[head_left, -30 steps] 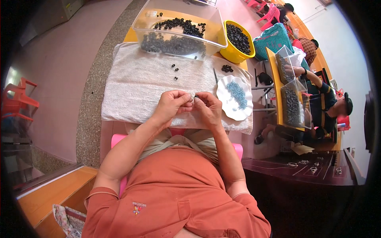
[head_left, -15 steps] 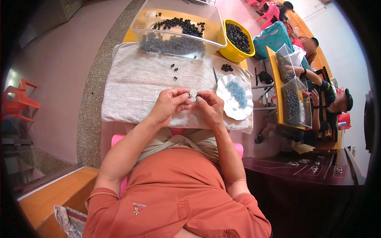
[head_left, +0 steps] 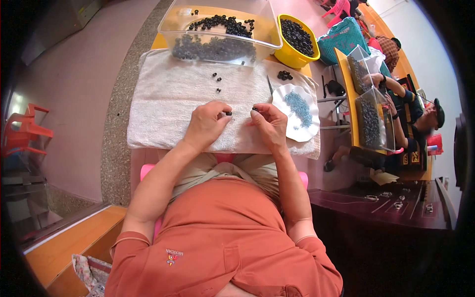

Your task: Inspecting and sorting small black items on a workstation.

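My left hand (head_left: pixel 209 121) is over the white towel (head_left: pixel 163 109), its thumb and fingertips closed on a small black ring-shaped part (head_left: pixel 228 113). Facing it, my right hand (head_left: pixel 270 123) pinches another small black part (head_left: pixel 255 109) between thumb and forefinger. A gap separates the two hands. Beyond them, a few loose black parts (head_left: pixel 219 79) lie on the towel. Close by my right hand is a white scalloped plate (head_left: pixel 310 129) bearing many small clear-blue pieces (head_left: pixel 298 106). A thin dark tool (head_left: pixel 269 84) rests beside the plate, near a small cluster of black parts (head_left: pixel 284 75).
At the far side stand a clear plastic bin (head_left: pixel 222 49) and a yellow tub (head_left: pixel 292 59), both with many black parts. To the right, another person (head_left: pixel 410 106) reaches into clear boxes (head_left: pixel 368 116) on a second table. A red chair (head_left: pixel 27 129) stands at left.
My hands have drawn apart, the left one turning back-up and the right one shifting right. Each still has a black part. The whole view has shifted slightly.
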### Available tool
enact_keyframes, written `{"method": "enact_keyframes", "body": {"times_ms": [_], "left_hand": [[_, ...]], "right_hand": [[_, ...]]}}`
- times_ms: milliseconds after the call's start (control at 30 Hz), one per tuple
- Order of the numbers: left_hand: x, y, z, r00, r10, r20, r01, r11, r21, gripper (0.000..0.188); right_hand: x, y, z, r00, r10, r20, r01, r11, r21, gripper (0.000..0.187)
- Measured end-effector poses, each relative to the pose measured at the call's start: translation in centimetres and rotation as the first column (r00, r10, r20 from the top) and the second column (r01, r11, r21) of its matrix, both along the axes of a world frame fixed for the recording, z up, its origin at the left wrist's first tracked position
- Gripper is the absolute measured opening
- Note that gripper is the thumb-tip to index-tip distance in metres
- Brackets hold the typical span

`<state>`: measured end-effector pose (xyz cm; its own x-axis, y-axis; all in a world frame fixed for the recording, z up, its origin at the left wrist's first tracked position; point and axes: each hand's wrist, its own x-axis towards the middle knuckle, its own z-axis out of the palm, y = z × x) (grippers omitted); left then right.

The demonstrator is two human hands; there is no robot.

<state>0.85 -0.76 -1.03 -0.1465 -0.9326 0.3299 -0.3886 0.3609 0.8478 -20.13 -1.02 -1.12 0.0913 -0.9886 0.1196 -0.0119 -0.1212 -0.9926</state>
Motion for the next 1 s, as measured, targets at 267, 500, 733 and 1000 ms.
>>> {"method": "enact_keyframes", "body": {"times_ms": [267, 500, 733, 1000], "left_hand": [[0.7, -0.5, 0.6, 0.995, 0.08, -0.062, -0.07, 0.985, 0.155, 0.019], [0.8, -0.7, 1.0, 0.987, 0.09, -0.132, -0.061, 0.976, 0.208, 0.019], [0.3, -0.8, 0.4, 0.98, 0.069, -0.187, -0.023, 0.971, 0.239, 0.018], [-0.7, -1.5, 0.7, 0.968, 0.069, -0.241, -0.004, 0.966, 0.258, 0.016]], "right_hand": [[-0.2, -0.3, -0.9, 0.979, -0.003, -0.201, -0.017, 0.995, -0.097, 0.014], [-0.2, 0.1, -0.1, 0.961, -0.031, -0.275, -0.018, 0.985, -0.174, 0.011], [-0.9, 0.7, 1.4, 0.911, -0.072, -0.406, -0.027, 0.972, -0.233, 0.011], [-1.9, 1.8, 2.1, 0.861, -0.055, -0.505, -0.132, 0.936, -0.327, 0.015]]}}
